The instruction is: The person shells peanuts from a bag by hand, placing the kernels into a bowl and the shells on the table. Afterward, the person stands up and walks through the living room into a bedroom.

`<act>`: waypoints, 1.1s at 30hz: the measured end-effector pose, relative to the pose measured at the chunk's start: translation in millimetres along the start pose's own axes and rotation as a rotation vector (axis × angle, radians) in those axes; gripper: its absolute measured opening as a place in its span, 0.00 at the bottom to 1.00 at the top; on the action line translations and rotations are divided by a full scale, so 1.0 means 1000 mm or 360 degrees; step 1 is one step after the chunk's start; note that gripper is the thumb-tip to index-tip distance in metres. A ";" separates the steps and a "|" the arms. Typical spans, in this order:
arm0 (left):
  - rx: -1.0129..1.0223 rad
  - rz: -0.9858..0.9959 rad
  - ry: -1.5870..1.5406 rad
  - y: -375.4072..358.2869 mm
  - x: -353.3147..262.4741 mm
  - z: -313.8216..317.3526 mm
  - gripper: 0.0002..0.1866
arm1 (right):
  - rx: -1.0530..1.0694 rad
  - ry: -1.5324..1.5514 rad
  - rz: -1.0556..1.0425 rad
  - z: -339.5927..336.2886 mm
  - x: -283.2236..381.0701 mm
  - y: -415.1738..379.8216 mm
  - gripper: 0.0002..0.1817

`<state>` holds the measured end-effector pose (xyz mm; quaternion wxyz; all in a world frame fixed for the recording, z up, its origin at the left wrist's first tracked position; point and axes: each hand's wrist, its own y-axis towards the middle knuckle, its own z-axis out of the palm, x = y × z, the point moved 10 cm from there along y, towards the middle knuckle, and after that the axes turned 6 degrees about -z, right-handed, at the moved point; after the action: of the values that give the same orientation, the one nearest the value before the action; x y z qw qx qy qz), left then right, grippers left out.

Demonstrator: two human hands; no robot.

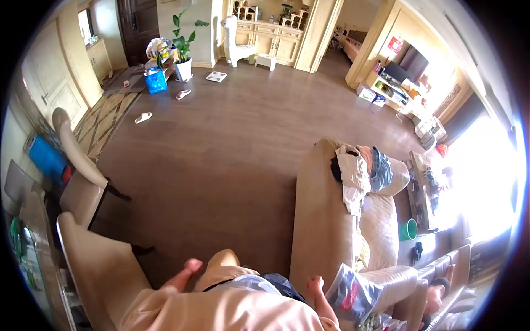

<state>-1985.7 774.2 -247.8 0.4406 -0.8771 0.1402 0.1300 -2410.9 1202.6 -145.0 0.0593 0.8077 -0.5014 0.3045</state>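
My left hand [192, 266] hangs low beside my leg, its fingers curled in, and I see nothing in it. Level with my other hip, my right hand [315, 283] is closed like a loose fist, also with no object showing. To its right lies a clear plastic bag [353, 298] with dark contents and a red label. A beige sofa [320, 215] stands just ahead of that hand. Nearest to my left hand is a beige chair [94, 254]. Dark patterned cloth [281, 286] shows at my waist.
Clothes [356, 176] hang over the sofa back. A green bin [408, 229] stands beyond it. What looks like a person [433, 300] reclines at lower right. Slippers [143, 117], a blue bag [155, 81], a potted plant [183, 69] and a white scale [216, 76] are on the brown floor [221, 149].
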 end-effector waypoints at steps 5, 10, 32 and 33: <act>0.0513 -0.0233 0.0618 -0.009 0.044 0.028 0.09 | -0.0114 0.0249 -0.0025 -0.059 0.103 0.194 0.18; 0.0639 -0.0450 0.0509 0.085 -0.040 -0.028 0.10 | -0.0143 0.0363 -0.0190 -0.070 0.171 0.330 0.18; 0.0090 0.0619 -0.0538 0.595 -0.797 -0.363 0.15 | -0.0166 0.0568 0.0425 -0.148 0.146 0.905 0.14; 0.0131 0.0371 -0.0182 0.592 -0.772 -0.353 0.17 | -0.0185 0.0507 0.0313 -0.162 0.161 0.940 0.15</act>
<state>-2878.0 251.2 -208.0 0.4654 -0.8272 0.2211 0.2243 -3226.2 681.9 -122.2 0.1544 0.6917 -0.5787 0.4034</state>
